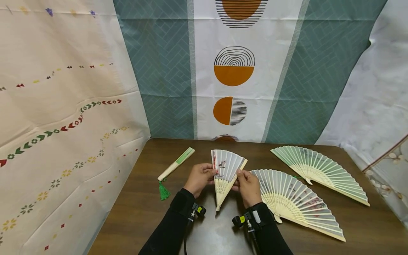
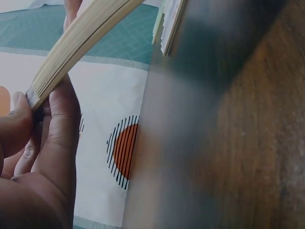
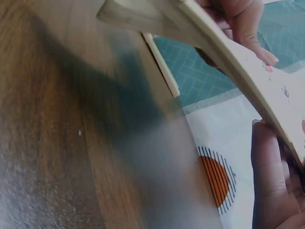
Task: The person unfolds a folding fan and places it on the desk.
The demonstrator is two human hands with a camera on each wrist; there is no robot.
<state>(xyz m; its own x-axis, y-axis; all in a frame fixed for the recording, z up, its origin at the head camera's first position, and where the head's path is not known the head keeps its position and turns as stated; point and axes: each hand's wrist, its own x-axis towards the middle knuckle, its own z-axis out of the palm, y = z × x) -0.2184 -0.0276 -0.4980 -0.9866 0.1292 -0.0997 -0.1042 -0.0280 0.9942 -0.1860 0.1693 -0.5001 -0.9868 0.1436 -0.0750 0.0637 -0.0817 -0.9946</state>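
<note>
On the dark wooden bench [image 1: 127, 219], a pale green fan [image 1: 328, 173] lies spread open toward the far right corner. Nearer the person, a white open fan [image 1: 296, 200] with a printed reddish pattern lies just beside it. In the head view the right hand [image 1: 250, 187] covers the left tip of this white fan, crowding that side; whether they touch, I cannot tell. To the left, well apart from the open fans, a folded fan [image 1: 176, 164] lies slantwise, its green tassel [image 1: 164, 191] toward the person. Behind the bench hangs a teal and white cloth [image 1: 165, 71] with orange and striped circles; a cream patterned cloth [image 1: 63, 127] hangs at the left.

Between the two hands is a partly spread fan [image 1: 227, 169], white with red and dark print, its narrow pivot end pointing toward the person. The left hand [image 1: 200, 179] pinches its left edge, thumb on the front and fingers [image 2: 62, 107] behind. The right hand grasps the right outer rib, its thumb also lying along the front. The ribs run down between the hands, below the fingers' hold.
</note>
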